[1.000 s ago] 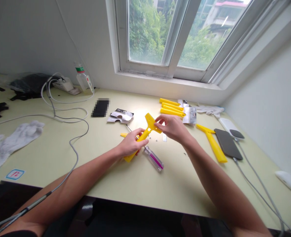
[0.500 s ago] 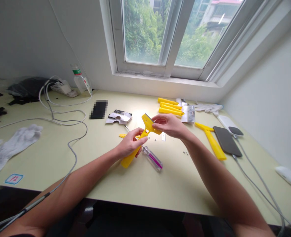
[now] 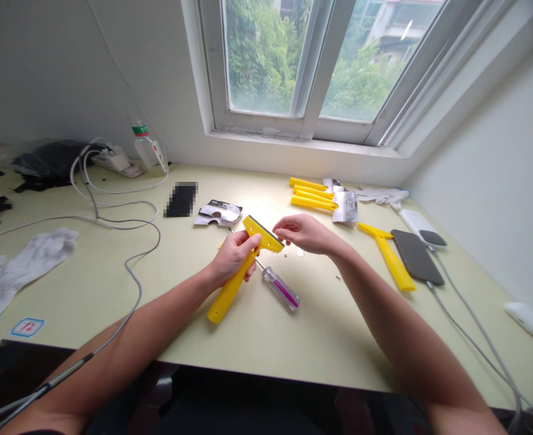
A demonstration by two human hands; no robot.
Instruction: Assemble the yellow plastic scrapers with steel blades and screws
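Note:
My left hand (image 3: 235,257) is wrapped around the neck of a yellow scraper (image 3: 230,293), its thumb lying against the head. The scraper tilts, head up and away, handle end toward me, with a dark strip along the head's far edge and small holes in its face. Just right of the head is my right hand (image 3: 305,232), thumb and fingertips pinched together; anything between them is too small to make out. Under the scraper a screwdriver (image 3: 280,290) with a clear and purple handle lies on the table. A small nut (image 3: 285,255) and a pale blade (image 3: 300,253) lie below my right hand.
Several yellow scrapers (image 3: 314,202) lie at the back, and another scraper (image 3: 390,260) rests beside a phone (image 3: 416,257) on the right. A small screw (image 3: 337,278) is on the table (image 3: 338,350). Cut packaging card (image 3: 218,212), cables (image 3: 133,272) and a glove (image 3: 26,260) lie leftward.
The scraper has shifted left and turned its head face toward me in my left hand. My right hand has let go of the scraper's head and now sits slightly apart from it.

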